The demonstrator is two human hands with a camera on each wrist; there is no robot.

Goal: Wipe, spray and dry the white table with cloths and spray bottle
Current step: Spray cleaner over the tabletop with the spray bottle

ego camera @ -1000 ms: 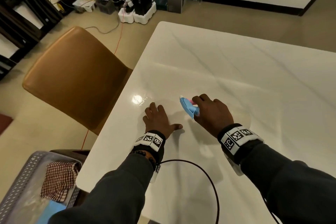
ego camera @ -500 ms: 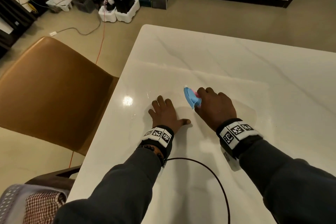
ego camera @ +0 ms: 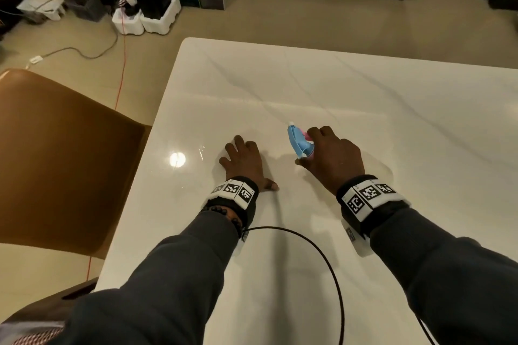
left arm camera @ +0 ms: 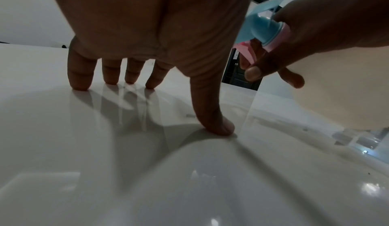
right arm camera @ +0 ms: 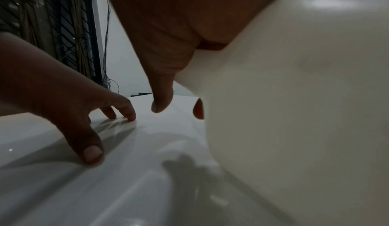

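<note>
My right hand (ego camera: pixel 326 154) grips a spray bottle (ego camera: pixel 297 140) with a blue head and pink trigger, its nozzle aimed away across the white table (ego camera: pixel 364 98). The left wrist view shows the blue head (left arm camera: pixel 261 28), fingers curled round the pink trigger and the pale bottle body (left arm camera: pixel 336 83). That body (right arm camera: pixel 294 96) fills the right wrist view. My left hand (ego camera: pixel 245 164) rests on the tabletop beside it, fingers spread and fingertips (left arm camera: pixel 80 83) touching the glossy surface. A checked cloth (ego camera: pixel 36 337) peeks in at the bottom left corner.
A brown chair (ego camera: pixel 64 154) stands close against the table's left edge. A black cable (ego camera: pixel 330 269) loops over the near tabletop between my arms. Boxes, wires and foam blocks (ego camera: pixel 145 17) clutter the floor beyond the table's far left corner.
The head view has swung right and down, so the basket with the checked cloth has nearly left the frame. Both hands stay about where they were on the table.
</note>
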